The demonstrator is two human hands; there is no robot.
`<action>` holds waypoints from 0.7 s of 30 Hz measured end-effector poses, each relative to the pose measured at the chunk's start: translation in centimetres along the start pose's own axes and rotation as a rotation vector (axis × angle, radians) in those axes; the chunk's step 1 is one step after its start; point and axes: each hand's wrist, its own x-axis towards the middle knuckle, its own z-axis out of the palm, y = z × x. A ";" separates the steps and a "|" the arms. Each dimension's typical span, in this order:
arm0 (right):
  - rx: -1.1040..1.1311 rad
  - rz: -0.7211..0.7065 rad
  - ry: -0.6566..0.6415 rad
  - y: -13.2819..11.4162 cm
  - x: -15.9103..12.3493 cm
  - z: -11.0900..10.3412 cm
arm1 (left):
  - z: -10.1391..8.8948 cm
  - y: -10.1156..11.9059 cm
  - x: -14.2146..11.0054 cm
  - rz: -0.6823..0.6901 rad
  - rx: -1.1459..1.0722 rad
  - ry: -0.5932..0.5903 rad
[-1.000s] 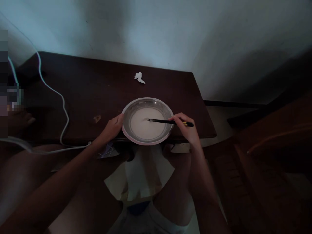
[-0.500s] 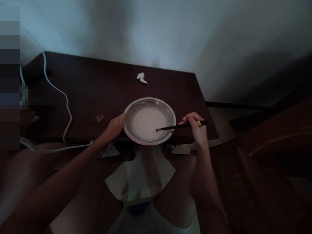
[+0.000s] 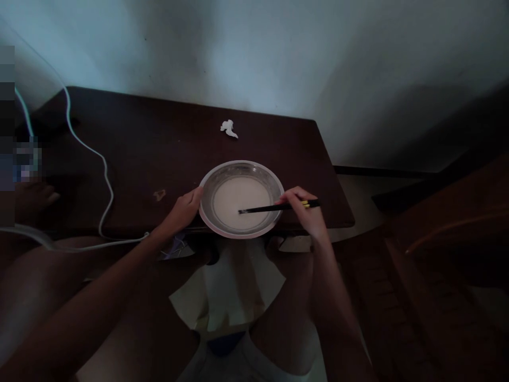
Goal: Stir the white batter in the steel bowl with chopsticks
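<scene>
A round metal basin (image 3: 209,216) sits at the front edge of the dark table, its near side reaching past the edge. Inside is a milky white liquid (image 3: 230,196). My left hand (image 3: 186,208) grips the basin's left rim, fingers closed on it. Black chopsticks (image 3: 262,208) with yellow bands are held in my right hand (image 3: 302,206), which is closed around them near the basin's right rim. Their tips dip into the liquid near its middle.
A crumpled white tissue (image 3: 229,128) lies on the dark table (image 3: 139,132) behind the basin. White cables (image 3: 107,175) run along the left side. Another person's hand (image 3: 37,195) is at the far left. A pale wall (image 3: 258,53) stands behind, and wooden furniture (image 3: 437,239) at right.
My right hand has moved left with the chopsticks, carrying their tips from the right part of the liquid toward the middle. My left hand stays on the rim.
</scene>
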 end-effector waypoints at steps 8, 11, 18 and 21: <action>-0.003 -0.011 0.188 0.3 0.1 -0.7 | 0.0 0.3 -0.1 -0.012 0.009 -0.032; 0.033 0.004 0.071 0.1 0.0 -0.1 | 0.0 0.1 -0.1 -0.003 -0.001 -0.026; -0.059 -0.029 0.104 0.1 0.2 -0.2 | 0.1 0.0 0.0 -0.005 -0.016 -0.011; 0.031 0.037 0.165 0.2 0.0 -0.5 | 0.1 0.0 0.0 -0.003 -0.029 -0.004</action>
